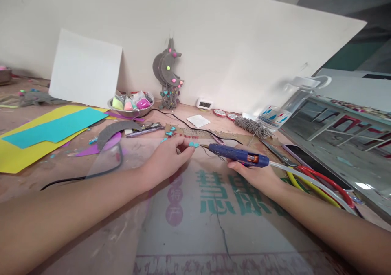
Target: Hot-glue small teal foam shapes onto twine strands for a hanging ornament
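Note:
My right hand (249, 173) is wrapped round a blue glue gun (227, 152), its nozzle pointing left and a clear glue stick (284, 167) trailing from its back. Between the fingertips of my left hand (168, 157) is a small turquoise foam piece (193, 144), and the nozzle tip is at or close to it; whether they touch I cannot tell. Several similar turquoise pieces lie on a cardboard scrap (179, 130) just behind my left hand. Both hands are above a clear plastic sheet (183, 234) with printed lettering under it.
Scissors with red and yellow handles (325, 181) and a phone (317, 165) lie at the right. Grey yarn (252, 126) sits by a clear plastic jug (284, 108). A grey moon ornament (166, 69) hangs on the wall. Turquoise foam (58, 128) and a bowl (131, 111) are left. A black cable crosses behind.

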`<state>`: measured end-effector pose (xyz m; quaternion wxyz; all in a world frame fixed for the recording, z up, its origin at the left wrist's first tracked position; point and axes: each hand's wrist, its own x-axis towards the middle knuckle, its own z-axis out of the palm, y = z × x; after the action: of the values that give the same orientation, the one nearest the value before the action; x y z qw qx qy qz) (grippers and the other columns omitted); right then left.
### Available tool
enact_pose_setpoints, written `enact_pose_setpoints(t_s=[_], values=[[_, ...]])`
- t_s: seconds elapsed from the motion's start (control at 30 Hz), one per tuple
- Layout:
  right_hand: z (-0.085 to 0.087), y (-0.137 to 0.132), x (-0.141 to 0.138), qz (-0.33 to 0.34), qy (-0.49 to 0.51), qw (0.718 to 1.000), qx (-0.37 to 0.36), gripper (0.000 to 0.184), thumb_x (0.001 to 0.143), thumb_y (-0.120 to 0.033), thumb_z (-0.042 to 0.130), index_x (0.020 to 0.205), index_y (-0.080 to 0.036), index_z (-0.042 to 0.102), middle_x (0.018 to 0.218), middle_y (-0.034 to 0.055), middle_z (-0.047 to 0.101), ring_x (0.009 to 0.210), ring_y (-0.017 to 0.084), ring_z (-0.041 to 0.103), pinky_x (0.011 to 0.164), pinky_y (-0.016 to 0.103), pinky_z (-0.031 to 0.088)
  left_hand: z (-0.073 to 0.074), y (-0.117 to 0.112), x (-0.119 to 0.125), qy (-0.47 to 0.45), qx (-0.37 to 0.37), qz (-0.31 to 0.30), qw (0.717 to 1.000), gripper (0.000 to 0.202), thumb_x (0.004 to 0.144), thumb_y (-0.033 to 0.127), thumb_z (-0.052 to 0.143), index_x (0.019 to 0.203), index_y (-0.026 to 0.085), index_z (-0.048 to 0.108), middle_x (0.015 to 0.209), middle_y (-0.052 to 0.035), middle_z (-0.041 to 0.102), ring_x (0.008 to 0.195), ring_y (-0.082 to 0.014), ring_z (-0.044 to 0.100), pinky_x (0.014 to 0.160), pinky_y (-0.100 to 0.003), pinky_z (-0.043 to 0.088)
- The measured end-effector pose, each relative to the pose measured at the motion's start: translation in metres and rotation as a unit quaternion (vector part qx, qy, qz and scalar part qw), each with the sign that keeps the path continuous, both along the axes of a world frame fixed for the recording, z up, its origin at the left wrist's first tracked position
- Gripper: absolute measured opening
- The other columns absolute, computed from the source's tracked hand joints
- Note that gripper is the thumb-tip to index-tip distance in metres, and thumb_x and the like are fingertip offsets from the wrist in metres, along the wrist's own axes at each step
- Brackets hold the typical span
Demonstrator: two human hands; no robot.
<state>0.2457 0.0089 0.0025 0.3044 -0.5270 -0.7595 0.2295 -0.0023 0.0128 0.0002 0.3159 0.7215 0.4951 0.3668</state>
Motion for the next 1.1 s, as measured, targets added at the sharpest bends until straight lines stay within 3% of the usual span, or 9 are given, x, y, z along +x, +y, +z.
enact_pose_setpoints(t_s=[0.2,0.77,1.1], values=[[0.0055,-0.0021,-0.0064,-0.001,-0.007,1.0,-0.008,0.022,0.074,-0.043,0.061,0.07,-0.023,0.053,0.063,-0.0006,0.054,0.059,0.016,0.053,0.052,0.027,0.043,0.0005,0.0015,0.001,0.004,0.003,0.002,1.0,0.021,0.082,0.036,0.047,0.071,0.018,0.053,0.059,0.0038,0.052,0.054,-0.0112,0.046,0.053,-0.023,0.033],[0.0011,-0.0029,-0.0058,-0.042,-0.028,0.999,-0.003,0.024,0.072,-0.045,0.061,0.072,-0.022,0.055,0.061,-0.0016,0.056,0.056,0.015,0.054,0.051,0.025,0.045,0.0036,-0.0023,0.0013,-0.002,-0.016,-0.006,1.0,0.022,0.083,0.036,0.048,0.072,0.017,0.053,0.061,0.0047,0.051,0.055,-0.0091,0.045,0.053,-0.023,0.032],[0.0032,-0.0041,-0.0079,-0.053,-0.007,0.999,0.0,0.022,0.07,-0.043,0.064,0.077,-0.023,0.061,0.067,-0.0014,0.065,0.062,0.017,0.061,0.055,0.026,0.048,0.006,-0.0022,0.0004,0.004,-0.008,-0.008,1.0,0.022,0.082,0.034,0.048,0.068,0.017,0.051,0.06,0.0048,0.049,0.054,-0.0091,0.042,0.053,-0.023,0.03]])
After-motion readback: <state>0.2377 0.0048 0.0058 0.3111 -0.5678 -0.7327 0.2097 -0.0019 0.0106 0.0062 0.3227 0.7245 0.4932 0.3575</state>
